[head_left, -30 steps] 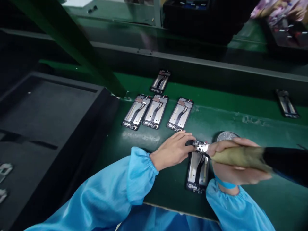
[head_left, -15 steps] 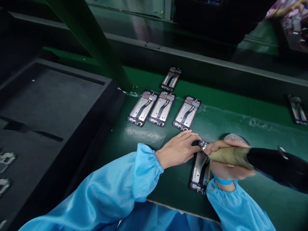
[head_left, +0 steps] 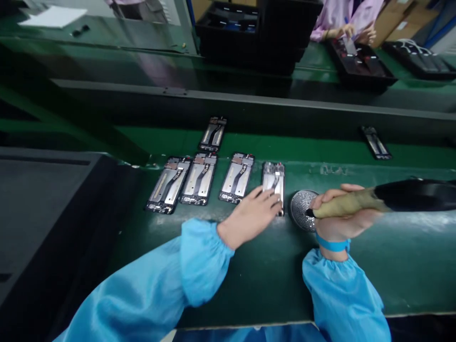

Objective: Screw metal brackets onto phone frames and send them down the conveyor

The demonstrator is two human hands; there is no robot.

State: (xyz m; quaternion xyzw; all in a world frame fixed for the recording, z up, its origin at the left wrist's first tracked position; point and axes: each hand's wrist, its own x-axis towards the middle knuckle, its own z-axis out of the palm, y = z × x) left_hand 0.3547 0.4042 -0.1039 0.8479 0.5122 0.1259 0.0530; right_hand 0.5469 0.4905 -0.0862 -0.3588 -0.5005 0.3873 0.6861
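My left hand (head_left: 251, 216) lies over the lower end of an opened phone (head_left: 274, 173), fingers stretched out across it; its contact with the edges is partly hidden. In my right hand (head_left: 338, 225) is an electric screwdriver (head_left: 356, 202), black with a tan wrapped front part, held nearly level. Its dark tip is over a round metal dish (head_left: 299, 199) with a dotted surface, right of that phone. Left of my left hand lie more opened phones with silver inner plates: one phone (head_left: 237, 178), another phone (head_left: 199, 179) and a third phone (head_left: 169, 185).
Behind the row lies a phone (head_left: 213, 134), and another phone (head_left: 375, 142) is at far right. A green post (head_left: 117, 137) and a dark box (head_left: 53, 199) stand left. Beyond the ledge are black trays (head_left: 359, 71) and a co-worker's hands (head_left: 347, 32).
The phone under my hands has moved away from me to the row's right end. The screwdriver has left it for the metal dish. The view has swung right.
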